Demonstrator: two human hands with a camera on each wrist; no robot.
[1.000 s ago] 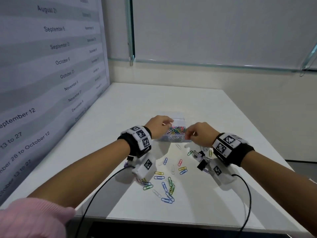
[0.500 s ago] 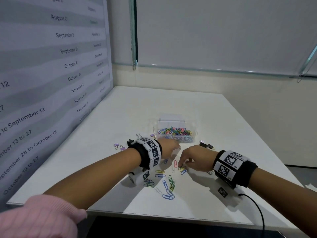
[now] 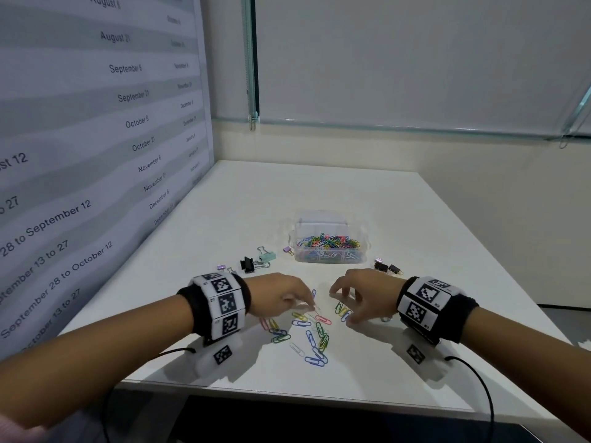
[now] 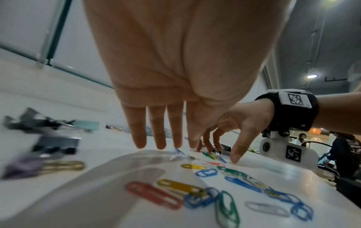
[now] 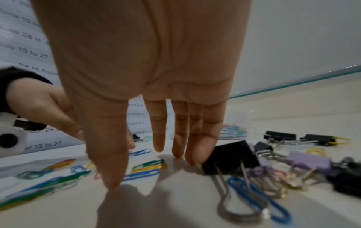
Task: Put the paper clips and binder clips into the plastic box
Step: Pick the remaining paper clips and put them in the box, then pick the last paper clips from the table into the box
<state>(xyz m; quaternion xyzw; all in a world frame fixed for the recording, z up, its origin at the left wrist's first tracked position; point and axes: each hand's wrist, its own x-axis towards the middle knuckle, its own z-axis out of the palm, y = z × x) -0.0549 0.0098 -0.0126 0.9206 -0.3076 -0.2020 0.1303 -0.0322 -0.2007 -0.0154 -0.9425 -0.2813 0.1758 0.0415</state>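
Observation:
The clear plastic box (image 3: 329, 251) stands mid-table, holding several coloured paper clips. More loose paper clips (image 3: 308, 330) lie scattered in front of it, between my hands. My left hand (image 3: 307, 303) reaches down with straight fingers (image 4: 158, 138), tips on the table by a blue clip (image 4: 178, 150), holding nothing. My right hand (image 3: 340, 310) is spread over a green, yellow and blue clip group (image 5: 146, 168), thumb (image 5: 111, 177) and fingertips on the table either side, not closed on them. A black binder clip (image 5: 230, 155) lies against its little finger.
Black and mint binder clips (image 3: 256, 262) lie left of the box, small purple ones (image 3: 222, 267) beyond. Two black binder clips (image 3: 387, 267) sit right of the box. A printed wall panel (image 3: 96, 155) borders the table's left side; the near table edge (image 3: 287, 394) is close.
A second ago both hands were up at the box. They have come back down to the loose paper clips and now rest on the table with fingers spread.

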